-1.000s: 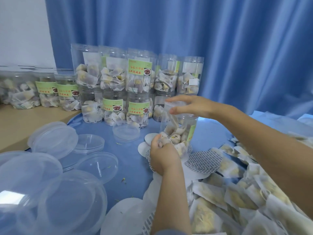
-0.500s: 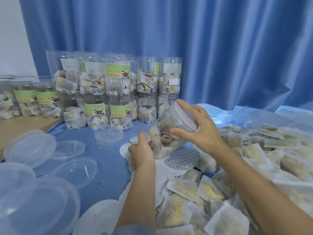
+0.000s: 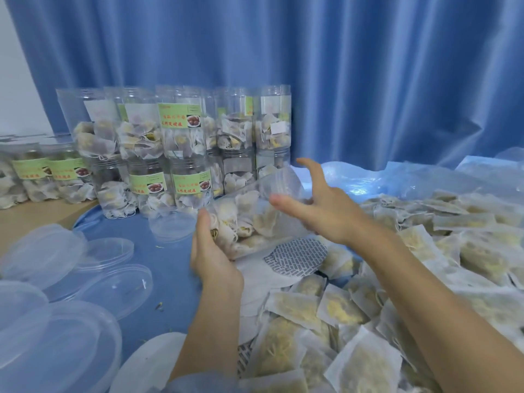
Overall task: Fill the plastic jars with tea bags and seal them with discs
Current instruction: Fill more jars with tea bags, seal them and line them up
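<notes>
A clear plastic jar (image 3: 255, 217) packed with tea bags lies tilted, mouth up and to the right. My left hand (image 3: 211, 251) grips its base. My right hand (image 3: 320, 211) is by the mouth end with fingers spread and the thumb across the jar's front; whether its lower fingers support the jar is hidden. A patterned sealing disc (image 3: 295, 256) lies on the blue surface just under the jar, on top of white discs (image 3: 255, 282). Loose tea bags (image 3: 354, 307) are piled at the right.
Filled, labelled jars (image 3: 181, 154) stand stacked two high at the back, with more jars (image 3: 42, 177) on the wooden table at the left. Clear lids (image 3: 113, 287) are strewn at the left. A blue curtain (image 3: 340, 66) hangs behind. Another white disc (image 3: 147, 361) lies near the front.
The jar went from upright to tilted over. My right hand pressed a disc at the mouth, then spread its fingers. My left hand stayed on the base.
</notes>
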`<state>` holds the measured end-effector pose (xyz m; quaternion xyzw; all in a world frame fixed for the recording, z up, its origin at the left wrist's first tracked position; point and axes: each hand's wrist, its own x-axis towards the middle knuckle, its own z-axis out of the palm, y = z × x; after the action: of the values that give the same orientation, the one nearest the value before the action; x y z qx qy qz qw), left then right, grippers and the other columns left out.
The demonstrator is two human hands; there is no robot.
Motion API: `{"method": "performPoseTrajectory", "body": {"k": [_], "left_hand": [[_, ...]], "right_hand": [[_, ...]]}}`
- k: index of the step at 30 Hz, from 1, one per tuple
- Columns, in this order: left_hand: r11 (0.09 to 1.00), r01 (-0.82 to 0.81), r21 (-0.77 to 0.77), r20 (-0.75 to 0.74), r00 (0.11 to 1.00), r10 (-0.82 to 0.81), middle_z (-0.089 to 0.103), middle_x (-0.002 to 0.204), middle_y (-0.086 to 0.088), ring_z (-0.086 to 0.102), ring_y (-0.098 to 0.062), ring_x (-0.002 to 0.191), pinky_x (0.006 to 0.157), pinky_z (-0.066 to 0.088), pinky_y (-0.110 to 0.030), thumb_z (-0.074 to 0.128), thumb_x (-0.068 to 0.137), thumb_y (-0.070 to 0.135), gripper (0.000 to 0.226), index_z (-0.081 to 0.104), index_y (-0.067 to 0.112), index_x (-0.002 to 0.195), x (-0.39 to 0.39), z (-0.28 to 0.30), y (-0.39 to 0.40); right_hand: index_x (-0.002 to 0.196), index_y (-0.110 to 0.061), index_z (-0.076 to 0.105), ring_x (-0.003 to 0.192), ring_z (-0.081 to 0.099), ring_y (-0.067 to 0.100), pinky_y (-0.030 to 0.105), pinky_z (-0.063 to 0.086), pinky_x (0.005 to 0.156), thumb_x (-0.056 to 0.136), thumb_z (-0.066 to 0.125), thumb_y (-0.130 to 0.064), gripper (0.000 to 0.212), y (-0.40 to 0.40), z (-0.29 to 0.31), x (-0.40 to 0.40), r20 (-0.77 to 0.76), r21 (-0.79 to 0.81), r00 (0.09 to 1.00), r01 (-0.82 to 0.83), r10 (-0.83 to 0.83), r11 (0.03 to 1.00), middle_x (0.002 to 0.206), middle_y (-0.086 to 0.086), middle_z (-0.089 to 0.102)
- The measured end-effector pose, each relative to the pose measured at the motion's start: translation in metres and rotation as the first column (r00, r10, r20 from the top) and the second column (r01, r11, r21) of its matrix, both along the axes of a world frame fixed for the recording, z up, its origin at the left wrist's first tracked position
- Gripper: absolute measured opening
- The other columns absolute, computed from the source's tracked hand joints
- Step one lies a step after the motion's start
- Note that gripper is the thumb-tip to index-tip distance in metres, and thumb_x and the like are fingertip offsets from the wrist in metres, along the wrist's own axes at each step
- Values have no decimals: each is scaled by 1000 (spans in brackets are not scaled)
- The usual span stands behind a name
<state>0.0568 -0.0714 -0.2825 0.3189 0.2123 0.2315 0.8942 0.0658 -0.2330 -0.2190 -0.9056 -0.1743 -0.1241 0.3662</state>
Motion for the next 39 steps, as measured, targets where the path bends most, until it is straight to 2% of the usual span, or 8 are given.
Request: {"method": "performPoseTrajectory", "body": {"k": [3, 7, 13, 21, 25, 32, 36, 39], "left_hand": [[998, -39, 41, -7, 999, 39, 72, 102, 5, 67, -13, 100, 92, 54, -40, 75, 74, 43, 31, 72, 23, 98, 0, 0, 0], [999, 13, 46, -4, 1000, -13, 71, 105, -1, 66, -20, 103, 93, 52, -44, 72, 75, 50, 34, 71, 22, 95, 2, -2, 0], [994, 75, 84, -29, 997, -73, 72, 97, 6, 67, -14, 94, 88, 53, -36, 70, 75, 53, 30, 69, 26, 88, 8, -6, 1], [982, 114, 151, -176, 980, -87, 70, 92, 4, 65, -16, 85, 76, 53, -31, 62, 79, 59, 34, 65, 24, 82, 13, -6, 6], [980, 169, 102, -171, 974, -150, 70, 74, 4, 65, -15, 71, 67, 54, -33, 50, 91, 53, 34, 64, 23, 81, 12, -6, 15], [798, -5, 602, -37, 999, 34, 61, 114, -3, 59, -14, 96, 81, 52, -35, 45, 98, 24, 20, 60, 23, 112, -14, 59, 24], [775, 200, 600, -105, 980, -171, 64, 50, 12, 56, -1, 40, 39, 38, -14, 42, 94, 43, 34, 59, 24, 71, -34, 130, 35], [630, 290, 721, -219, 957, -190, 53, 39, 8, 49, -10, 34, 43, 39, -17, 41, 91, 42, 40, 51, 23, 57, -49, 169, 51]], "right_hand": [[142, -49, 14, 67, 71, 16, 27, 52, 66, 45, 29, -99, 110, 1, 2, -3, -249, -8, 968, 16, -17, 1000, 97, -8, 61], [139, -60, 11, 137, 26, 4, 27, 30, 103, 47, 64, -83, 109, -1, 4, -3, -46, 89, 974, -219, 224, 972, 153, -13, 18], [129, -55, 37, 126, 36, 0, 29, 33, 104, 77, 49, -67, 55, 14, -8, -6, 273, 147, 950, -195, 150, 970, 135, -14, 43], [139, -57, 20, 128, 28, -6, 25, 26, 102, 54, 56, -82, 96, 6, 6, -5, -9, 243, 976, -207, 216, 948, 150, -21, 25], [135, -62, 23, 133, 23, -6, 21, 24, 107, 48, 75, -72, 102, 3, 14, -15, 81, -73, 950, -297, 302, 952, 146, -18, 25], [130, -51, 46, 134, 26, 7, 15, 23, 102, 57, 75, -61, 79, 27, 41, -32, 417, 49, 897, -182, 146, 982, 144, -5, 30], [132, -41, 49, 133, 32, 21, 35, 31, 109, 56, 81, -54, 84, 61, 70, -44, 497, 17, 854, -184, 151, 983, 144, 3, 32], [138, -32, 41, 129, 36, 18, 34, 33, 107, 52, 83, -53, 98, 79, 84, -53, 496, 107, 859, -203, 124, 973, 141, -1, 36]]}}
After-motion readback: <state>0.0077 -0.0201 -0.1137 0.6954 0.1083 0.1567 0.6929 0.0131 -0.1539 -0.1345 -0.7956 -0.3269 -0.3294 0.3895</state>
